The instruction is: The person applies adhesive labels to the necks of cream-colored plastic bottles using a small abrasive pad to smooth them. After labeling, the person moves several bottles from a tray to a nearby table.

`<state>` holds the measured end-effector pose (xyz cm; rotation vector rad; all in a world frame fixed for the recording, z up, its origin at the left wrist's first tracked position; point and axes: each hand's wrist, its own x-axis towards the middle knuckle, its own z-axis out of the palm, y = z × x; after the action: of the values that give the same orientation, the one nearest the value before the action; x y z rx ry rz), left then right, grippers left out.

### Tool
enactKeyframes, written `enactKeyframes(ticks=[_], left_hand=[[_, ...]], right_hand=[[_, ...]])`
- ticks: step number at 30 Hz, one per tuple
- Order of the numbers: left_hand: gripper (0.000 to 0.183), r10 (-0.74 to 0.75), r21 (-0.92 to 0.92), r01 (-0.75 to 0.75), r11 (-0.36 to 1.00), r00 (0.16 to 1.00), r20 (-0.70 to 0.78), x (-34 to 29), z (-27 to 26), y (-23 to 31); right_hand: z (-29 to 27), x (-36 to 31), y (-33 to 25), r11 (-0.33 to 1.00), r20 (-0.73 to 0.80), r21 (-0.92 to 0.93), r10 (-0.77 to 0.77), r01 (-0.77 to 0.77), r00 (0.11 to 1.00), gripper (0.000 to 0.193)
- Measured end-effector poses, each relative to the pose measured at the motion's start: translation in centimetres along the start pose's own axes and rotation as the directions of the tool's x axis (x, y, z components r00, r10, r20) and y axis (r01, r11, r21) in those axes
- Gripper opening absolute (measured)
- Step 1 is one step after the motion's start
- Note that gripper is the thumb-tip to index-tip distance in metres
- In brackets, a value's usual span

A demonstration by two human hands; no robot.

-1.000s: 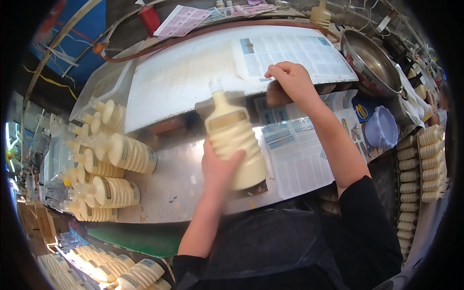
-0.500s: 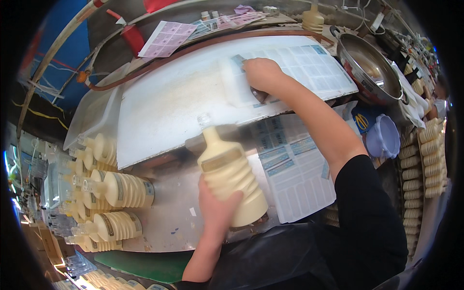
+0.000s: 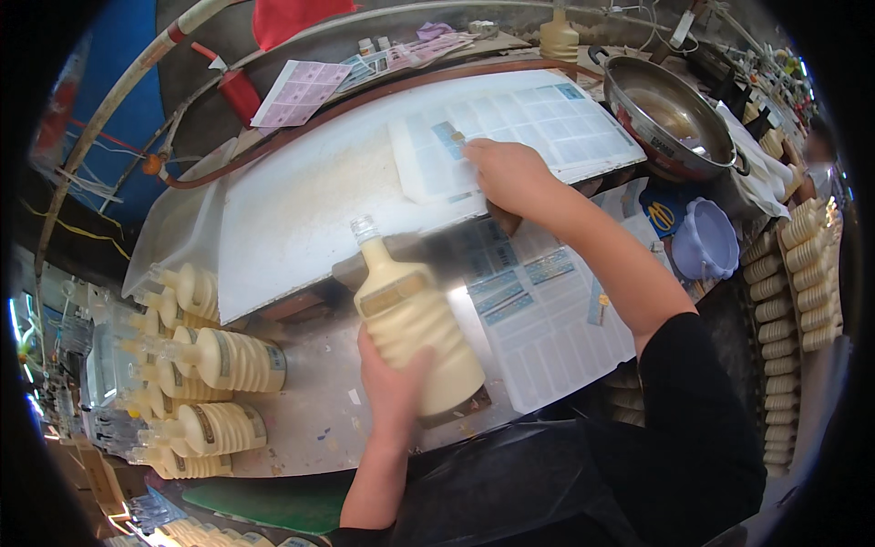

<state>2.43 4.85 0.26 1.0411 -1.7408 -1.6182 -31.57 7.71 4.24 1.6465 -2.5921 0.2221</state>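
My left hand (image 3: pixel 394 378) grips the lower body of a cream ribbed bottle (image 3: pixel 433 351), its fingers wrapped round the near side. The bottle stands tilted with its clear glass neck away from me and a gold band on its shoulder. Over the white board, my right hand (image 3: pixel 515 178) is closed, with its fingertips pinched at the edge of a small blue patterned label (image 3: pixel 447 139). That label lies on a translucent label sheet (image 3: pixel 419 173). Below my right palm shows a brown flat piece (image 3: pixel 503 219), partly hidden.
Several cream bottles (image 3: pixel 228 360) lie at the left. Another label sheet (image 3: pixel 556 337) rests on the metal table (image 3: pixel 319 419) at right. Beyond the white board (image 3: pixel 283 219) are pink printed sheets (image 3: pixel 301 93); a large metal pan (image 3: pixel 670 109) and purple bucket (image 3: pixel 706 242) are at right.
The view has shifted slightly. My right hand has drawn nearer to me from the label, uncovering more of it. My left hand still holds the bottle.
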Motion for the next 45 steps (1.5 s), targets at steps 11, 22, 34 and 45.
enactKeyframes(ticks=[11, 22, 34, 45], left_hand=[[0.084, 0.024, -0.035, -0.024, 0.999, 1.0, 0.003, -0.3, -0.1, -0.3], [0.084, 0.0, 0.015, 0.0, 1.0, 1.0, -0.017, -0.3, 0.2, 0.2], [0.085, -0.029, -0.03, 0.029, 0.999, 1.0, -0.004, -0.4, -0.1, -0.2], [0.082, 0.032, 0.05, -0.027, 0.998, 0.994, -0.1, -1.7, -0.2, 0.1]], right_hand=[[-0.8, -3.3, -1.3, 0.988, 0.115, -0.068, 0.147, -0.14, 0.982, 0.02], [-0.8, -1.9, 1.6, 0.985, -0.047, 0.131, 0.117, -0.11, 0.992, 0.022], [-0.3, -6.8, -3.0, 0.998, -0.032, 0.044, 0.052, -0.05, 0.998, 0.029], [2.8, -8.2, -0.3, 0.96, -0.492, -0.115, -0.278, 0.255, 0.825, 0.018]])
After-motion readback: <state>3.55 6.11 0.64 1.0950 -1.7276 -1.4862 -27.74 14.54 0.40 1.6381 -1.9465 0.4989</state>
